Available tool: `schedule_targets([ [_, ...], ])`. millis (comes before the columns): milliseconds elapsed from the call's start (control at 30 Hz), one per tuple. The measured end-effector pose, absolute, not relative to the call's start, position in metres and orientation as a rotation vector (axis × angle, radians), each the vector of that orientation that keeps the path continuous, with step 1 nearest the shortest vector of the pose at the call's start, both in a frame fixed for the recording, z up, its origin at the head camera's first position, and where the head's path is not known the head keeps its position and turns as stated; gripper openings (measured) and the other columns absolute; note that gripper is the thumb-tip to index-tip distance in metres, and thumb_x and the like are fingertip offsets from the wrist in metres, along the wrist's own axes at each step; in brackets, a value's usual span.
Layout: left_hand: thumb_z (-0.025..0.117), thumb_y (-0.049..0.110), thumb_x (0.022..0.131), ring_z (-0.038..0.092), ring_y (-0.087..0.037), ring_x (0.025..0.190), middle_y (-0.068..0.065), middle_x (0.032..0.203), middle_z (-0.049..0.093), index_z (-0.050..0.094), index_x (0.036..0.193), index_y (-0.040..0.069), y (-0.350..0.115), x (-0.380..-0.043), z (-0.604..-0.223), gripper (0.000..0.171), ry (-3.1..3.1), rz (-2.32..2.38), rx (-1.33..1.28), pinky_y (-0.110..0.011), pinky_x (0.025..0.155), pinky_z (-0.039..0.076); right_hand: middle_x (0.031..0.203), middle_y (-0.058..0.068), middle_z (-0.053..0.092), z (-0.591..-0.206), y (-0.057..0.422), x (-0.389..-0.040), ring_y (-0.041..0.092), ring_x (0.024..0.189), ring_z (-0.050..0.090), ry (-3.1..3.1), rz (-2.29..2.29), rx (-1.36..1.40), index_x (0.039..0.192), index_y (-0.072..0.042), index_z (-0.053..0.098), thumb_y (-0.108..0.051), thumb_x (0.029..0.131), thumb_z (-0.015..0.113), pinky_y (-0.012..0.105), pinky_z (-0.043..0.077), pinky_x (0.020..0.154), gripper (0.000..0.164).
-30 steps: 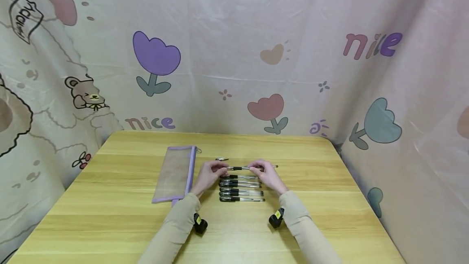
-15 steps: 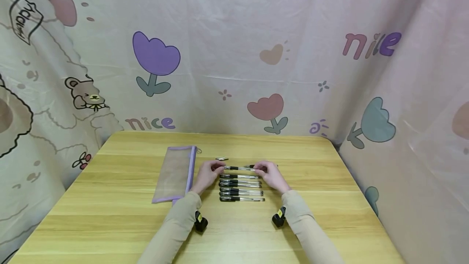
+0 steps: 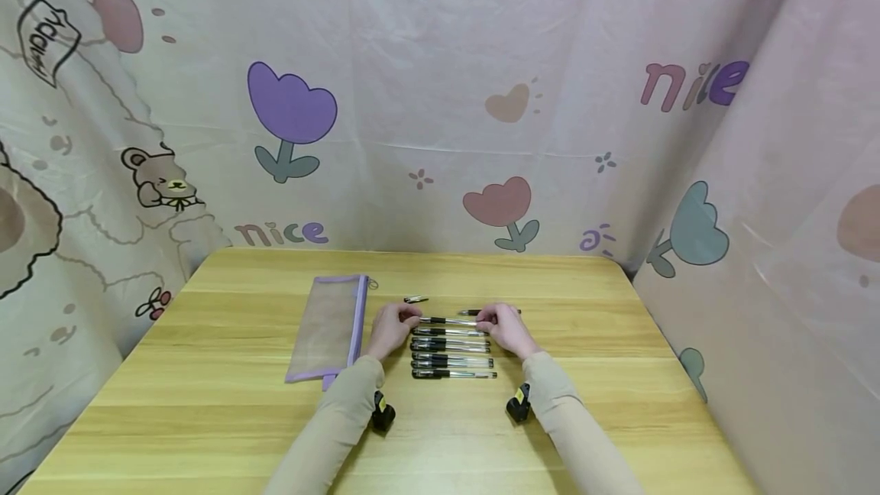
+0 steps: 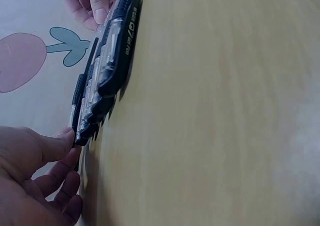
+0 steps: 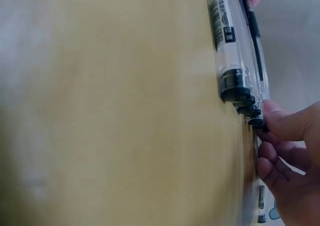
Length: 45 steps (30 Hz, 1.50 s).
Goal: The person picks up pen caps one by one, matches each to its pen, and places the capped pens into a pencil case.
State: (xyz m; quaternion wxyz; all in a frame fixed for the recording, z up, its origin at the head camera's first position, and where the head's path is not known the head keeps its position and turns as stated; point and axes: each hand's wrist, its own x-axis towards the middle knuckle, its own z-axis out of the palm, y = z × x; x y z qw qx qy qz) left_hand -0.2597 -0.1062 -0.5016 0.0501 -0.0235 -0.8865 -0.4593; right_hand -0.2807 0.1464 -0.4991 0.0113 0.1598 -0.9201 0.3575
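Observation:
A gel pen [image 3: 447, 321] with a black grip lies crosswise between my hands, at the far side of a row of several capped gel pens [image 3: 450, 363]. My left hand [image 3: 390, 328] pinches its left end between thumb and forefinger. At the other end, the fingers of my right hand [image 3: 509, 331] pinch the clear barrel. In the left wrist view the nearest capped pen [image 4: 120, 50] carries "Gel Pen" lettering. Another pen [image 3: 470, 312], with a bare tip pointing left, is partly hidden behind my right hand. A small pen cap [image 3: 415, 299] lies beyond my left hand.
A mesh zip pouch [image 3: 326, 331] with purple edging lies flat to the left of the pens. The wooden table [image 3: 206, 373] reaches back to a patterned curtain [image 3: 412, 98]. Both wrists carry small black cameras [image 3: 382, 412].
Both hands have brought the pen slightly nearer the row. Earlier, the right hand slid outward toward the pen's right end, uncovering the bare-tipped pen behind.

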Motion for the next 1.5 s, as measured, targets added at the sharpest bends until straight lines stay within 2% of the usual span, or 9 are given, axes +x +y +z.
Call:
schedule_targets([
  [400, 0.071, 0.007, 0.091, 0.067, -0.027, 0.094, -0.010, 0.098, 0.076, 0.077, 0.095, 0.008, -0.105, -0.262, -0.503, 0.008, -2.697, -1.311, -0.061, -0.045, 0.090, 0.050, 0.092, 0.007, 0.071, -0.499, 0.145, -0.281, 0.015, 0.082, 0.057, -2.863, 1.084, 0.466, 0.087, -0.009, 0.076, -0.004, 0.087, 0.075, 0.033, 0.048, 0.078, 0.005],
  [900, 0.071, 0.007, 0.091, 0.069, -0.031, 0.099, -0.011, 0.101, 0.077, 0.078, 0.096, 0.007, -0.104, -0.259, -0.501, 0.009, -2.710, -1.259, -0.066, -0.047, 0.091, 0.050, 0.091, 0.007, 0.071, -0.500, 0.145, -0.281, 0.016, 0.084, 0.059, -2.875, 1.092, 0.447, 0.087, -0.008, 0.076, -0.003, 0.086, 0.075, 0.036, 0.051, 0.080, 0.005],
  [1033, 0.071, 0.007, 0.091, 0.069, -0.030, 0.099, -0.011, 0.102, 0.077, 0.077, 0.100, 0.007, -0.104, -0.259, -0.502, 0.011, -2.708, -1.259, -0.073, -0.047, 0.092, 0.050, 0.093, 0.008, 0.072, -0.501, 0.147, -0.282, 0.014, 0.082, 0.059, -2.844, 1.139, 0.457, 0.091, -0.006, 0.077, -0.003, 0.087, 0.074, 0.030, 0.050, 0.076, 0.006],
  [1167, 0.068, 0.006, 0.092, 0.067, -0.026, 0.091, -0.013, 0.100, 0.075, 0.075, 0.108, 0.002, -0.107, -0.259, -0.503, 0.018, -2.678, -1.347, -0.076, -0.039, 0.084, 0.052, 0.095, 0.012, 0.071, -0.501, 0.154, -0.287, 0.016, 0.081, 0.057, -2.736, 1.263, 0.411, 0.104, -0.002, 0.075, -0.004, 0.091, 0.070, 0.028, 0.047, 0.073, 0.014],
  [1300, 0.064, 0.001, 0.094, 0.062, -0.022, 0.082, -0.019, 0.098, 0.072, 0.071, 0.112, -0.005, -0.112, -0.261, -0.501, 0.021, -2.572, -1.439, -0.093, -0.027, 0.071, 0.050, 0.108, 0.016, 0.067, -0.500, 0.163, -0.293, 0.026, 0.097, 0.056, -2.664, 1.325, 0.294, 0.112, -0.002, 0.073, -0.006, 0.091, 0.070, 0.039, 0.050, 0.087, 0.021],
  [1400, 0.064, 0.001, 0.094, 0.061, -0.021, 0.083, -0.019, 0.099, 0.072, 0.070, 0.114, -0.006, -0.116, -0.262, -0.500, 0.022, -2.529, -1.449, -0.084, -0.024, 0.071, 0.047, 0.120, 0.018, 0.064, -0.501, 0.168, -0.297, 0.033, 0.115, 0.050, -2.675, 1.302, 0.228, 0.112, -0.005, 0.074, -0.008, 0.089, 0.073, 0.051, 0.043, 0.102, 0.023],
  [1500, 0.066, 0.003, 0.093, 0.063, -0.022, 0.085, -0.017, 0.100, 0.072, 0.071, 0.115, -0.004, -0.118, -0.262, -0.501, 0.023, -2.539, -1.435, -0.063, -0.026, 0.074, 0.049, 0.129, 0.019, 0.061, -0.505, 0.173, -0.300, 0.037, 0.124, 0.044, -2.718, 1.238, 0.194, 0.112, -0.007, 0.074, -0.010, 0.087, 0.075, 0.056, 0.034, 0.108, 0.025],
])
